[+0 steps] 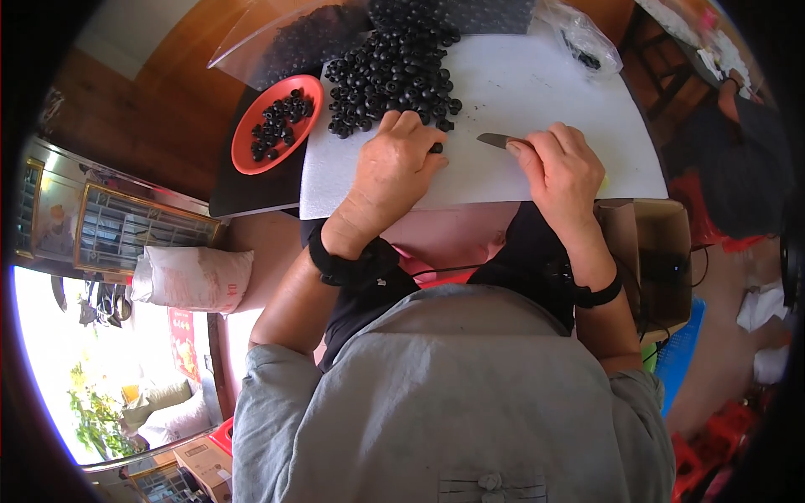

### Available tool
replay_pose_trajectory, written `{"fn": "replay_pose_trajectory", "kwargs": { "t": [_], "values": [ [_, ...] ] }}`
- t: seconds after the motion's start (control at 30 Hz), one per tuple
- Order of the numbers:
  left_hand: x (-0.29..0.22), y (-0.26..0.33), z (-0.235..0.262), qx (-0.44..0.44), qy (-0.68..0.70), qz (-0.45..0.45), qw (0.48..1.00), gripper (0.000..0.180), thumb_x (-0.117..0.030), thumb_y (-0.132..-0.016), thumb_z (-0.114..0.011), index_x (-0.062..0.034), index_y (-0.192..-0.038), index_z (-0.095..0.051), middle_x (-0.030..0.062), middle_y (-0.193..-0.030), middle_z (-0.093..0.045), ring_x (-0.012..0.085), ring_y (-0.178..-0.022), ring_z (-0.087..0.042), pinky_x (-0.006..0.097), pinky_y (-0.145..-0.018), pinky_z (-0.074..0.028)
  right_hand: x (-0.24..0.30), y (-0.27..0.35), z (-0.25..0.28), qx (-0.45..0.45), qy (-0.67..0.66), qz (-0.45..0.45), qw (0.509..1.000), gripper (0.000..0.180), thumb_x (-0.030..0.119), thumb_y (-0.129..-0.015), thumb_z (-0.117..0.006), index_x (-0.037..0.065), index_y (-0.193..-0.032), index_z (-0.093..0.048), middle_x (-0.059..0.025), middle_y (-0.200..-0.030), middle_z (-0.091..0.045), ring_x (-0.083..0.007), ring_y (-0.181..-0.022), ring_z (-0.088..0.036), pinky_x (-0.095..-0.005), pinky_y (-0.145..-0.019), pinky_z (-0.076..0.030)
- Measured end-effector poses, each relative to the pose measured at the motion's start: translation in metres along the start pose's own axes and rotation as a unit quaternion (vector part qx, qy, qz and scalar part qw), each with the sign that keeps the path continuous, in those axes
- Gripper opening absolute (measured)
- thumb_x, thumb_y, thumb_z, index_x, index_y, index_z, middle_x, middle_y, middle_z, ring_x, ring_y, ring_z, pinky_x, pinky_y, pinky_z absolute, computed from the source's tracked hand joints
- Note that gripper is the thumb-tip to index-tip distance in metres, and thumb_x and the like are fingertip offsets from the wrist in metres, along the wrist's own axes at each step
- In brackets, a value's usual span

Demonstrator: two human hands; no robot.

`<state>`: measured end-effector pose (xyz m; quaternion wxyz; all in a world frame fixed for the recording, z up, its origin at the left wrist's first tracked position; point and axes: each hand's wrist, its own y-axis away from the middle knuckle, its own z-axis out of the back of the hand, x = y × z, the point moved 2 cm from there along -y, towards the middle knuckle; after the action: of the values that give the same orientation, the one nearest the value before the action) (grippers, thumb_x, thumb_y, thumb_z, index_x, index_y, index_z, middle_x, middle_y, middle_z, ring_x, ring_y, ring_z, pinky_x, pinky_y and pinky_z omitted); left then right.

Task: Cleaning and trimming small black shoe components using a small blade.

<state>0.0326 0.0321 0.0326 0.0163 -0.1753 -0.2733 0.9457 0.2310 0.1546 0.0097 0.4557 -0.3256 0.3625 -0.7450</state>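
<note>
My left hand is closed on a small round black part, pinched between thumb and fingertips above the front of a white foam board. To its right, my right hand grips a small knife whose short blade points left toward the left hand. The knife's handle is hidden in my fingers. Just beyond the left hand lies a heap of black ring-like parts. Left of the board, an orange-red oval dish holds several similar parts.
A large clear plastic bag of black parts lies behind the heap, and a smaller clear bag sits at the back right. A cardboard box stands right of my legs. A white sack is at the left. Another person's dark clothing shows far right.
</note>
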Motion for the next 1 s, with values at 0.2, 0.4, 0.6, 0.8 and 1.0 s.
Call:
{"fn": "replay_pose_trajectory", "kwargs": {
  "t": [0.2,0.4,0.6,0.8,1.0],
  "values": [
    [-0.002,0.006,0.001,-0.045,0.008,0.014,0.999,0.019,-0.003,-0.084,-0.072,-0.0028,-0.104,-0.074,0.0081,-0.092,-0.063,0.0262,-0.090,-0.061,0.037,-0.078,-0.053,0.003,-0.001,0.002,0.012,-0.015,-0.019,1.000,0.020,0.023,-0.086,-0.080,0.010,-0.079,-0.066,-0.0023,-0.076,-0.058,-0.0225,-0.071,-0.061,-0.0370,-0.056,-0.047],
    [-0.005,0.016,0.008,0.022,0.417,0.265,0.869,0.018,-0.003,-0.096,-0.069,0.0010,-0.113,-0.073,0.0054,-0.099,-0.071,0.0087,-0.077,-0.059,0.023,-0.066,-0.048,0.019,-0.011,0.004,0.019,-0.186,-0.104,0.977,0.020,0.019,-0.090,-0.078,0.007,-0.080,-0.067,-0.0046,-0.068,-0.061,-0.0220,-0.060,-0.059,-0.0354,-0.053,-0.045],
    [0.001,0.021,-0.001,-0.022,0.580,0.251,0.775,0.023,-0.001,-0.097,-0.067,0.0016,-0.119,-0.073,0.0066,-0.093,-0.073,0.0093,-0.071,-0.058,0.023,-0.062,-0.047,0.030,-0.017,-0.003,0.081,-0.266,-0.175,0.945,0.022,0.020,-0.093,-0.077,0.005,-0.081,-0.067,-0.0058,-0.061,-0.060,-0.0170,-0.051,-0.053,-0.0324,-0.050,-0.041],
    [-0.001,0.022,-0.007,-0.021,0.604,0.235,0.761,0.025,0.001,-0.099,-0.064,0.0033,-0.123,-0.071,0.0066,-0.098,-0.069,0.0107,-0.073,-0.058,0.024,-0.068,-0.049,0.028,-0.015,-0.005,0.101,-0.268,-0.173,0.942,0.023,0.022,-0.094,-0.076,0.006,-0.081,-0.067,-0.0050,-0.058,-0.057,-0.0159,-0.049,-0.051,-0.0320,-0.049,-0.039],
    [0.001,0.023,-0.009,-0.015,0.619,0.196,0.760,0.029,0.002,-0.100,-0.061,0.0021,-0.126,-0.072,0.0059,-0.099,-0.062,0.0124,-0.076,-0.058,0.024,-0.072,-0.048,0.028,-0.014,-0.008,0.105,-0.238,-0.165,0.951,0.024,0.023,-0.094,-0.076,0.006,-0.081,-0.066,-0.0051,-0.059,-0.058,-0.0180,-0.049,-0.053,-0.0329,-0.048,-0.040]
  ]
}}
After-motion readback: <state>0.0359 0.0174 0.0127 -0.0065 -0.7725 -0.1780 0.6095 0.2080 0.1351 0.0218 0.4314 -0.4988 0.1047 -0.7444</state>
